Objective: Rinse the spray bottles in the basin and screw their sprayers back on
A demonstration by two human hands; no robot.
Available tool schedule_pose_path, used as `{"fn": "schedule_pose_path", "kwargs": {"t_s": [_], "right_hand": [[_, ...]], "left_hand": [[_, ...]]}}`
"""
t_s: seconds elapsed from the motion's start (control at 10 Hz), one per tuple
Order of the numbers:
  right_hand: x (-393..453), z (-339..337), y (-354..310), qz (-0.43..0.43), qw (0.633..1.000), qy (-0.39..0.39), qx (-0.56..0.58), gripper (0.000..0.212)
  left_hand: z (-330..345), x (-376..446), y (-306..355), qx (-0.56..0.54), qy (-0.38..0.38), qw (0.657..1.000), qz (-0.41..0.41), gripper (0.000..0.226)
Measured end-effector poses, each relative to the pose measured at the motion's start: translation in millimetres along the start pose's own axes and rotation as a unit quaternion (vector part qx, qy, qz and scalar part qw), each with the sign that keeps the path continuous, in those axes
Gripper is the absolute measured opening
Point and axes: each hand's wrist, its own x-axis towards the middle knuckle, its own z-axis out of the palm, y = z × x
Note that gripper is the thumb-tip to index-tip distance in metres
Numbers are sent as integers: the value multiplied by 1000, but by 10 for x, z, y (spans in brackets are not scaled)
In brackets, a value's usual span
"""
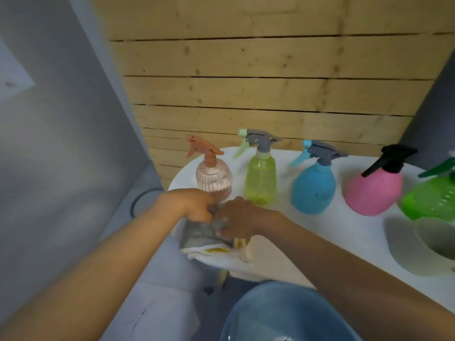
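Several spray bottles stand in a row on the white table (320, 232), each with its sprayer on: a clear peach one (213, 179), a yellow-green one (260, 179), a blue one (313, 188), a pink one with a black sprayer (374, 190) and a green one (433, 195) at the right edge. In front of the peach bottle, both hands grip a grey and white cloth (204, 236) at the table's left edge. My left hand (194, 204) holds its far side; my right hand (240, 217) clutches its right side. A blue basin (278, 313) with water sits below.
A pale green bowl (435, 238) rests on the table at the right. A wooden plank wall runs behind the table. A grey wall and grey floor lie to the left, with a dark ring on the floor by the table.
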Motion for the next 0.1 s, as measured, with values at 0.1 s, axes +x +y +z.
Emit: {"fn": "schedule_pose_path", "kwargs": {"t_s": [0.1], "right_hand": [[-363,-654,68,50,997,-28,59,47]], "left_hand": [[-624,-274,153,24,-25,999,-9,39]]}}
